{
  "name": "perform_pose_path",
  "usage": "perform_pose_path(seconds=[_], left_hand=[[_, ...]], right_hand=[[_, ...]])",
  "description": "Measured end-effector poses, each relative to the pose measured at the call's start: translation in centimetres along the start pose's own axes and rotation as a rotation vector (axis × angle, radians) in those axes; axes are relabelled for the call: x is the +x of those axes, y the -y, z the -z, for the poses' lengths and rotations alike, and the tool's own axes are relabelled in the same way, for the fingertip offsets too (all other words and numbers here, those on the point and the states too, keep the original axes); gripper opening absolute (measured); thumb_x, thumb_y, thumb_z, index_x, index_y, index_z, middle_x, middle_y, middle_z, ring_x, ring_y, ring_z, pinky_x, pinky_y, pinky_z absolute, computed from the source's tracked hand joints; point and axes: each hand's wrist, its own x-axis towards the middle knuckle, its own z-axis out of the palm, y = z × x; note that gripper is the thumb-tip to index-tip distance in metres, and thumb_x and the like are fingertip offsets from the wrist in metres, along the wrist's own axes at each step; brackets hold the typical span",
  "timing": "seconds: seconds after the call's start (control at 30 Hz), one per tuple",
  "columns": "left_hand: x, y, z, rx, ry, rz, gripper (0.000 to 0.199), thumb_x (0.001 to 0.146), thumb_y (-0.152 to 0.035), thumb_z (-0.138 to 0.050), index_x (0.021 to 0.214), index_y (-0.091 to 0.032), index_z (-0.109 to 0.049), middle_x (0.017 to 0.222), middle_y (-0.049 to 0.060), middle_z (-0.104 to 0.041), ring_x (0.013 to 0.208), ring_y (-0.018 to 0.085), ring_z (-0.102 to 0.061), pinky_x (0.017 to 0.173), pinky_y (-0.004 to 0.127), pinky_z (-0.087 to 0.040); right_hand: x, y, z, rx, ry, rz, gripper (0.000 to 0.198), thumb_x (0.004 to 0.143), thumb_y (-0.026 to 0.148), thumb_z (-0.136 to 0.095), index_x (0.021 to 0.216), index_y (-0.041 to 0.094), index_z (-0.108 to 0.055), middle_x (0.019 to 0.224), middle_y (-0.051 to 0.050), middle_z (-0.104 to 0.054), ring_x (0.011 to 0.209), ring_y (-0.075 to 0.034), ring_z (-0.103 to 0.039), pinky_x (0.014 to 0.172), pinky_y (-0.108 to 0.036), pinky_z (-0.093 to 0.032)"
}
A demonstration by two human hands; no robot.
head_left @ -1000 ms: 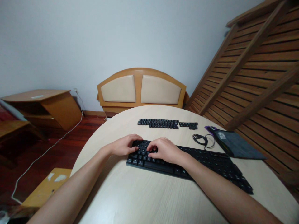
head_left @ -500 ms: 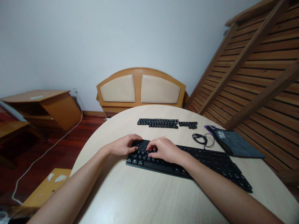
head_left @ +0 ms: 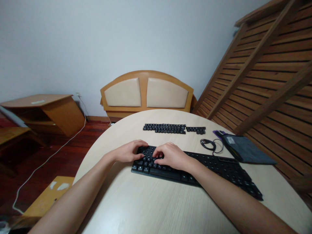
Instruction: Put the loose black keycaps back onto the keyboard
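Note:
A black keyboard (head_left: 168,173) lies slanted on the round table. Its front-left keys have caps, while farther back and to the right many spots show only small bare key posts. My left hand (head_left: 128,152) grips the keyboard's left end, its fingers at the back edge and its thumb on the keys. Over the left-middle keys, my right hand (head_left: 170,156) is curled, with thumb and forefinger closing around a keycap (head_left: 154,160). The fingers partly cover that keycap. Beyond the hands, loose black keycaps (head_left: 168,128) lie in rows, with a smaller group (head_left: 196,130) to their right.
A coiled black cable (head_left: 207,144) lies behind the keyboard. Right of it are a dark grey pouch (head_left: 248,149) and a purple item (head_left: 218,133). The pale table (head_left: 151,204) has a curved edge. A headboard (head_left: 143,92) and slatted wooden panel (head_left: 275,78) stand beyond.

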Motion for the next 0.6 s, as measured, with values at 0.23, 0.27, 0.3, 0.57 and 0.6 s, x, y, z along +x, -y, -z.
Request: perform_pose_path(seconds=[0.23,0.27,0.3,0.57,0.6], left_hand=[[-0.01,-0.1,0.06,0.003,0.007,0.004,0.047,0.085,-0.023,-0.064,0.132,-0.017,-0.058,0.132,0.012,-0.06,0.123,0.027,-0.055,0.11,0.046,-0.041],[0.0,-0.12,0.06,0.002,0.006,0.005,0.047,0.085,-0.023,-0.064,0.131,-0.017,-0.058,0.132,0.012,-0.06,0.123,0.027,-0.055,0.11,0.046,-0.041],[0.0,-0.14,0.06,0.0,0.004,0.007,0.047,0.085,-0.023,-0.064,0.131,-0.018,-0.058,0.132,0.012,-0.06,0.122,0.027,-0.055,0.11,0.046,-0.041],[0.03,-0.29,0.12,-0.006,0.005,0.002,0.046,0.086,-0.023,-0.064,0.131,-0.018,-0.058,0.132,0.012,-0.06,0.123,0.028,-0.055,0.111,0.047,-0.04],[0.03,-0.31,0.12,-0.007,0.004,0.003,0.046,0.086,-0.023,-0.064,0.131,-0.018,-0.058,0.132,0.012,-0.06,0.123,0.028,-0.055,0.111,0.047,-0.04]], right_hand=[[0.0,-0.1,-0.03,0.003,-0.003,-0.007,0.016,0.076,0.028,-0.08,0.092,0.025,-0.078,0.086,0.0,-0.078,0.077,-0.017,-0.069,0.069,-0.026,-0.044],[0.0,-0.08,0.0,0.002,0.0,-0.01,0.016,0.076,0.029,-0.08,0.092,0.025,-0.079,0.086,0.0,-0.078,0.077,-0.017,-0.069,0.069,-0.026,-0.044],[0.0,-0.06,0.04,0.001,0.005,-0.011,0.017,0.076,0.029,-0.08,0.093,0.025,-0.079,0.086,0.0,-0.078,0.078,-0.017,-0.069,0.069,-0.026,-0.045],[-0.06,-0.01,0.2,0.007,0.006,-0.005,0.016,0.077,0.029,-0.079,0.093,0.026,-0.079,0.087,0.001,-0.078,0.079,-0.017,-0.07,0.069,-0.026,-0.045],[-0.07,0.0,0.22,0.009,0.008,-0.007,0.017,0.077,0.029,-0.079,0.094,0.026,-0.079,0.087,0.0,-0.078,0.079,-0.017,-0.07,0.069,-0.026,-0.045]])
